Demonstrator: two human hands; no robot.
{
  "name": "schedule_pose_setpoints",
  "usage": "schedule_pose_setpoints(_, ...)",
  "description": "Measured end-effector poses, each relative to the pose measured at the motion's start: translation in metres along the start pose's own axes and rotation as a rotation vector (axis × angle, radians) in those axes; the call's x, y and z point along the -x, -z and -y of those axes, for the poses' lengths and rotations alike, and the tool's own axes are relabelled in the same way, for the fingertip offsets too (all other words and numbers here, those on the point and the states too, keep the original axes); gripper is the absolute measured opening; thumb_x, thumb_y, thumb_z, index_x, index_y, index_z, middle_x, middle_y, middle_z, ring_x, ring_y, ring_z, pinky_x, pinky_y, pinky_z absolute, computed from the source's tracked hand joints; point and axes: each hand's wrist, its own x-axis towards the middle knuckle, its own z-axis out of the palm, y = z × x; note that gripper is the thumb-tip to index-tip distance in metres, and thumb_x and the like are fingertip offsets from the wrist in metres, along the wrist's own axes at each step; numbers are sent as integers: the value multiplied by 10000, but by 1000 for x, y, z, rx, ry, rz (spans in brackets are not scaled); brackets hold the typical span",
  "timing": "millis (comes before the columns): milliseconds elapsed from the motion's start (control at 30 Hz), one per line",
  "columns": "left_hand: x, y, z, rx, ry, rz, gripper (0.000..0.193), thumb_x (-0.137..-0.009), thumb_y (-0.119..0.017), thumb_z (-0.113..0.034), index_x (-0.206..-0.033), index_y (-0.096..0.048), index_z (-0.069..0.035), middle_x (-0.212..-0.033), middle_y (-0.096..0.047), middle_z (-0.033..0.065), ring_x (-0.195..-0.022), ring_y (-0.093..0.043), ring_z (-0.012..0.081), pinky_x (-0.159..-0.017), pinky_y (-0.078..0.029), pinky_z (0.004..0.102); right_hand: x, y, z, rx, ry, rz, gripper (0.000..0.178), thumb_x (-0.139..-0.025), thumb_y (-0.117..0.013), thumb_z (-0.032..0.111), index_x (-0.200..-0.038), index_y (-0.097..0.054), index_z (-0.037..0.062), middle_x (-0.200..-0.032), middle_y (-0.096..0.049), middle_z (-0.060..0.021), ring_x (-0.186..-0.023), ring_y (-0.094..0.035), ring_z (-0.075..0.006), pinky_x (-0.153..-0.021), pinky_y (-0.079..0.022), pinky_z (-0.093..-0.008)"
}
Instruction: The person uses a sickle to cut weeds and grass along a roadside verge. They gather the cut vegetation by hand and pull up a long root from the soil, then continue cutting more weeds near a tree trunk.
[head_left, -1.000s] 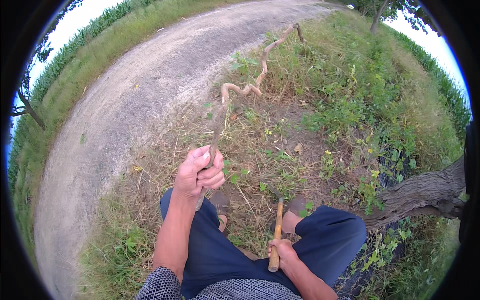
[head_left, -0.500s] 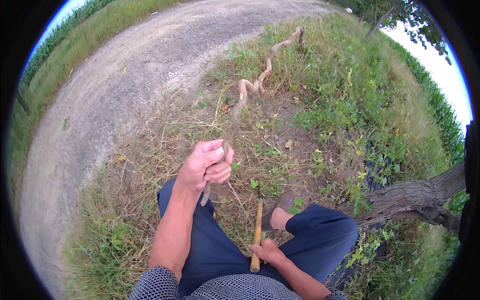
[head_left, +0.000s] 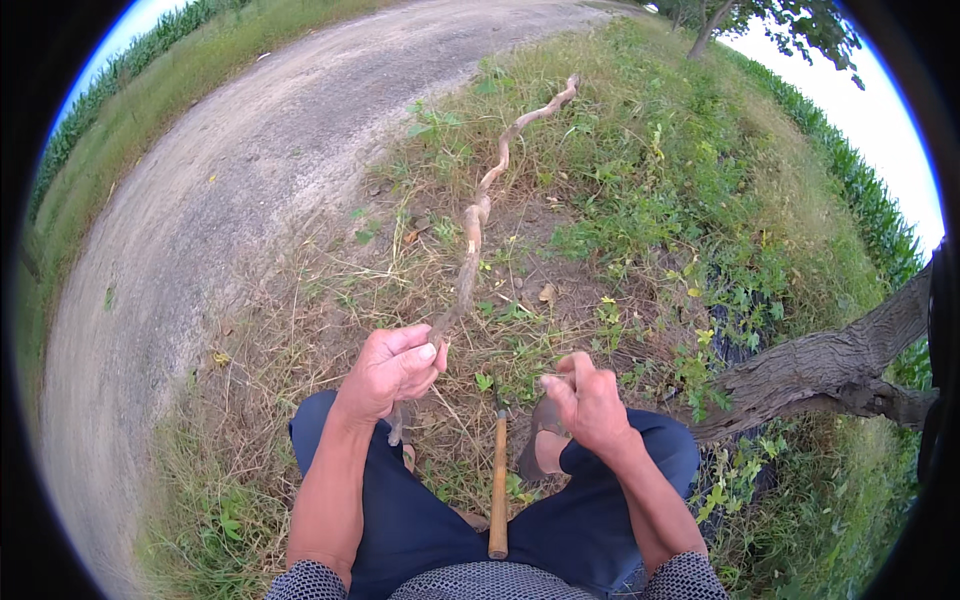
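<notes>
Your left hand (head_left: 392, 368) grips the near end of a long twisted branch (head_left: 472, 232), which stretches away over dry grass (head_left: 300, 300) toward the gravel road (head_left: 200, 180). Your right hand (head_left: 590, 400), loosely curled and empty, has let go of the wooden-handled tool (head_left: 498, 480), now lying between your knees.

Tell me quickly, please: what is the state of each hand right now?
Left hand: closed around the near end of the long twisted stick.
Right hand: loosely curled, holding nothing; the wooden-handled tool lies free between the legs.
</notes>
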Motion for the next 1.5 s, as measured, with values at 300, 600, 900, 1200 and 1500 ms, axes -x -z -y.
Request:
schedule_pose_setpoints(300, -16, -44, 35, -895, -198, 10, 272, -1039, -679, -151, -846, -524, -37, -659, -488, 121, -544, -489, 242, -556, -411, 402, -72, 57, -62, 2, 27, -262, 279, -1017, -755, 214, -1039, -621, -30, -675, -686, -190, -631, -701, -385, -615, -537, -462)
schedule_pose_setpoints(600, -5, -56, 46, -1417, -438, 93, 203, -939, -752, -140, -858, -579, -74, -726, -630, 118, -610, -657, 348, -561, -515, 455, -118, 144, -97, 139, 35, -532, 377, -1072, -708, 313, -1064, -625, -55, -678, -698, -169, -619, -731, -313, -600, -555, -433)
schedule_pose_setpoints(900, -2, -59, 61, -1490, -533, 204, 192, -870, -785, -127, -871, -598, -85, -720, -601, 106, -601, -641, 344, -556, -512, 461, -148, 218, -101, -695, -245, -634, 693, -1075, -654, 566, -1272, -560, -92, -962, -754, -249, -644, -752, -215, -417, -483, -237)
schedule_pose_setpoints(1200, -16, -36, 105, -1704, -471, 164, 168, -871, -767, -146, -887, -609, -89, -735, -602, 94, -647, -644, 327, -633, -524, 461, -155, 229, -132, -994, -81, -532, 191, -1083, -671, 193, -1071, -590, 20, -826, -763, -171, -670, -775, -260, -447, -534, -299)
schedule_pose_setpoints(1500, -42, -27, 101, -1814, -165, -121, 339, -869, -810, -223, -1141, -699, -53, -1113, -641, 180, -1086, -629, 374, -916, -501, 515, -135, 160, -108, -1147, 13, -488, 101, -1087, -645, 114, -1117, -594, 32, -842, -757, -157, -725, -804, -282, -479, -596, -280)
